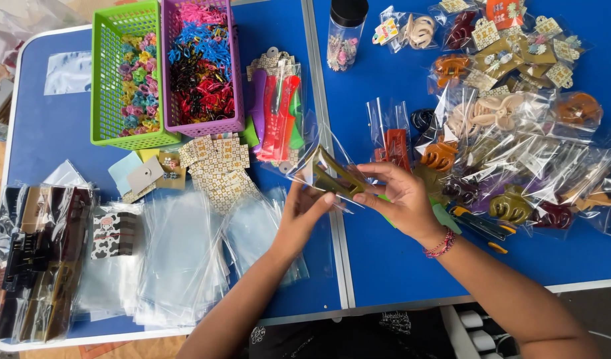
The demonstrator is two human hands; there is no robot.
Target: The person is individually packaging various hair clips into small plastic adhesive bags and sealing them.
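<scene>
Olive-green plastic claw hair clip (336, 176) is between my two hands, above the seam in the middle of the blue folding table (385, 259), and it sits partly inside a clear thin plastic bag (313, 147). My left hand (304, 214) is closed on the near edge of the clip and bag with thumb and fingertips. My right hand (402, 199) pinches the right end of the clip, the other fingers half open, so the bag mouth stays wide.

Flat stack of empty clear bags (186, 259) lies near me on the left, close for taking one. Clips already in bags (518, 153) are piled on the far right. Green plastic basket (126, 80) and purple plastic basket (202, 66) with small colourful clips stand far left.
</scene>
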